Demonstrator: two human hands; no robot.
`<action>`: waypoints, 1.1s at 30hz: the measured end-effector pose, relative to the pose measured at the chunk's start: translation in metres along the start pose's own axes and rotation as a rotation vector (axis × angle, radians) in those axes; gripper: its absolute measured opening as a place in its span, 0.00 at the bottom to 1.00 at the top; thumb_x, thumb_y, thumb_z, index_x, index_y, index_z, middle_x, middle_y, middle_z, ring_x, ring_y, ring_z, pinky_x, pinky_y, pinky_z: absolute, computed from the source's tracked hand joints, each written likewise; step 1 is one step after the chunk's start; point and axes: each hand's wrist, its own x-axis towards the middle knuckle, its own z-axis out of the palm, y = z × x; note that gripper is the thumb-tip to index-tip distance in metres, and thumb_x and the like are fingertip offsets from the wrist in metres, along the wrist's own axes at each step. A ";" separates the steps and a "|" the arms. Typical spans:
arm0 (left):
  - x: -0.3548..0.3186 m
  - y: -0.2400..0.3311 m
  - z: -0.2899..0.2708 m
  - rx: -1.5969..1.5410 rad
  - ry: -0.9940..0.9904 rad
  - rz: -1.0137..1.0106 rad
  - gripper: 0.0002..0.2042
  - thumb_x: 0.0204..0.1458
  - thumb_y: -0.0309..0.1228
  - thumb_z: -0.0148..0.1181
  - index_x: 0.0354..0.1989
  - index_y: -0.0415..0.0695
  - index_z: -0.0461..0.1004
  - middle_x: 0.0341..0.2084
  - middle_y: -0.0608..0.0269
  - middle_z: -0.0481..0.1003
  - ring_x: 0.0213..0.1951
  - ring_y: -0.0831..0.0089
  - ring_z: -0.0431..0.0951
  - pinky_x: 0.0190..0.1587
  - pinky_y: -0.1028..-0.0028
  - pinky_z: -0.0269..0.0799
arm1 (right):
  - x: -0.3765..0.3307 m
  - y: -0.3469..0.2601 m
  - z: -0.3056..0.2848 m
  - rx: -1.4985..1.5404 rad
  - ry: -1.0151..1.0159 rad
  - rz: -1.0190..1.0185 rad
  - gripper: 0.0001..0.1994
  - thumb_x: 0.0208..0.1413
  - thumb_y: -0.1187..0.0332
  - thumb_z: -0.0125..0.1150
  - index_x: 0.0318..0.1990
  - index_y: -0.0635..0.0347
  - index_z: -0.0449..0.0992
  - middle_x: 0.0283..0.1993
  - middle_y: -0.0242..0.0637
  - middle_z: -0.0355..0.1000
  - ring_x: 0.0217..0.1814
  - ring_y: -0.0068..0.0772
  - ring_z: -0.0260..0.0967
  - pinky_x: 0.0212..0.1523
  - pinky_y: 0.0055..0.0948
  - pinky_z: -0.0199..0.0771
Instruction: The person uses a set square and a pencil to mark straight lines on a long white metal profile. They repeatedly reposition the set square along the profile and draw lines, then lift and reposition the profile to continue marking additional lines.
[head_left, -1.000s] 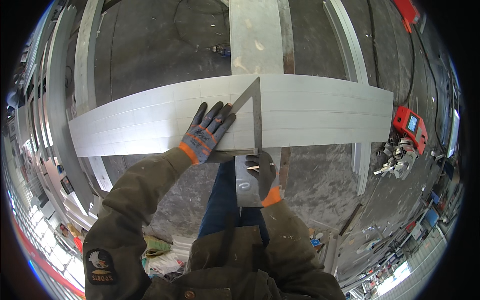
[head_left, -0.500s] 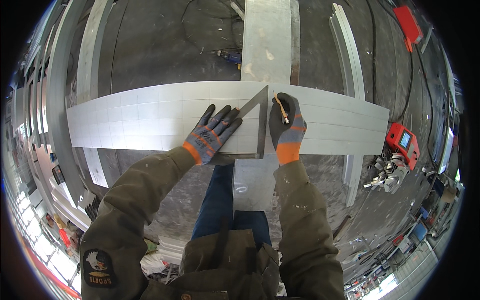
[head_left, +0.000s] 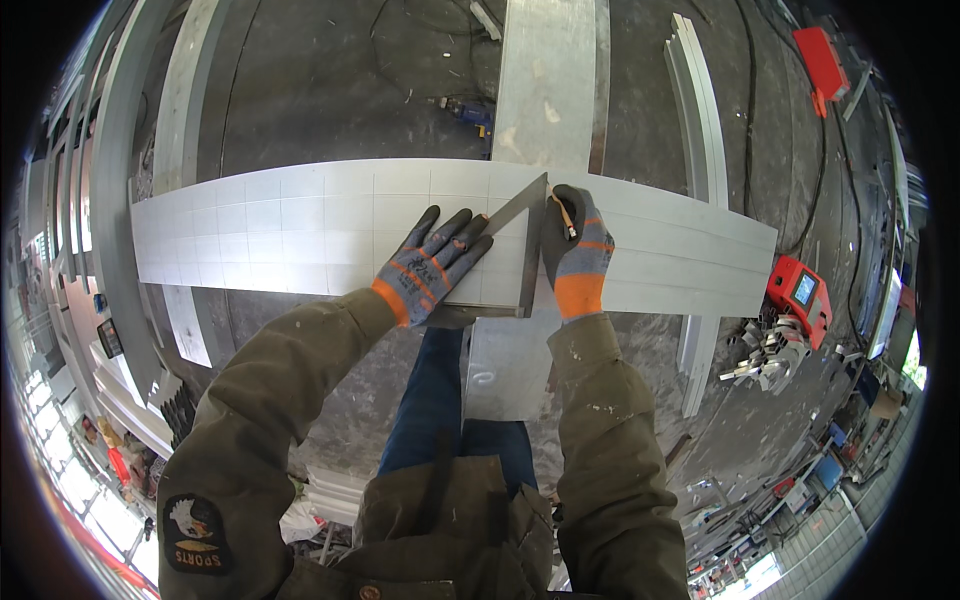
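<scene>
left hand (head_left: 432, 262) flat on square (head_left: 527, 235), right hand (head_left: 572, 250) gripping pencil (head_left: 565, 215), metal sheet (head_left: 280, 230)

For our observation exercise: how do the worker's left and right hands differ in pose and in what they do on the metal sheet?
The left hand lies flat, fingers spread, pressing the metal square onto the grey sheet; the right hand is curled around a pencil beside the square's edge. Both wear grey gloves with orange cuffs.

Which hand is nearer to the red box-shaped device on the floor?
Right. The right hand, holding a pencil beside the metal square, is on the red device's side; the left hand presses the square farther away.
</scene>
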 end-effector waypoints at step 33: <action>0.037 0.034 -0.004 -0.081 0.048 0.026 0.55 0.50 0.71 0.61 0.80 0.46 0.54 0.80 0.47 0.49 0.81 0.51 0.44 0.81 0.41 0.31 | -0.162 0.042 0.000 0.975 0.284 0.788 0.10 0.71 0.66 0.54 0.40 0.62 0.76 0.31 0.39 0.80 0.28 0.31 0.77 0.34 0.32 0.80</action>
